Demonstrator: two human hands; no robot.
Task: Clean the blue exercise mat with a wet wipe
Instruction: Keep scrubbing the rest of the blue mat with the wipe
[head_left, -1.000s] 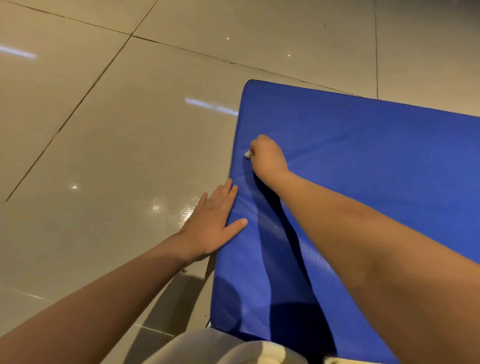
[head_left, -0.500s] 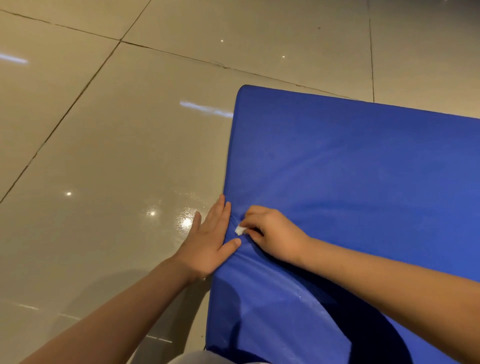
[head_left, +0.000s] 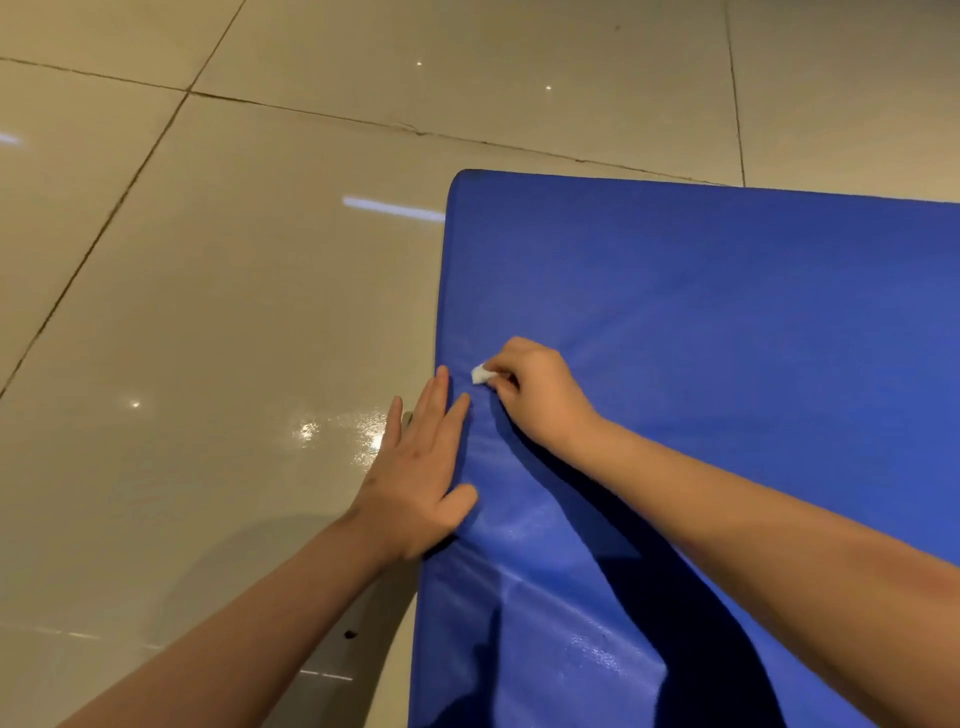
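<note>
While only the head view is on offer, notes run from that one cam. Blue padded exercise mat (head_left: 701, 338) lies flat on glossy beige floor tiles (head_left: 208, 312), far-left corner in sight. Right hand (head_left: 535, 395) sits on mat's top face near the left edge, fingers curled tight round a small white wadded wet wipe (head_left: 480, 374); a bit of wipe pokes out toward the edge & touches the mat. Left hand (head_left: 421, 467) lies flat, fingers straight & spread a little, holding nothing; thumb & inner fingers rest on mat's left edge, outer fingers over the floor.

Step in hand, by my read: wiping the left border strip, left hand bracing the mat. Damp sheen shows on the mat nearer the body; far part looks matte. Next move prob. calls for firm downward pressure, strokes worked toward the far corner, brace hand shifted along w/ it.

Hard to tell: most of the wipe is buried in the fist, so fold & dirt unknown. Mat's right side & near end are cut off by frame. Arm shadow blacks out a band of mat. Dirt on the mat can't be made out.
</note>
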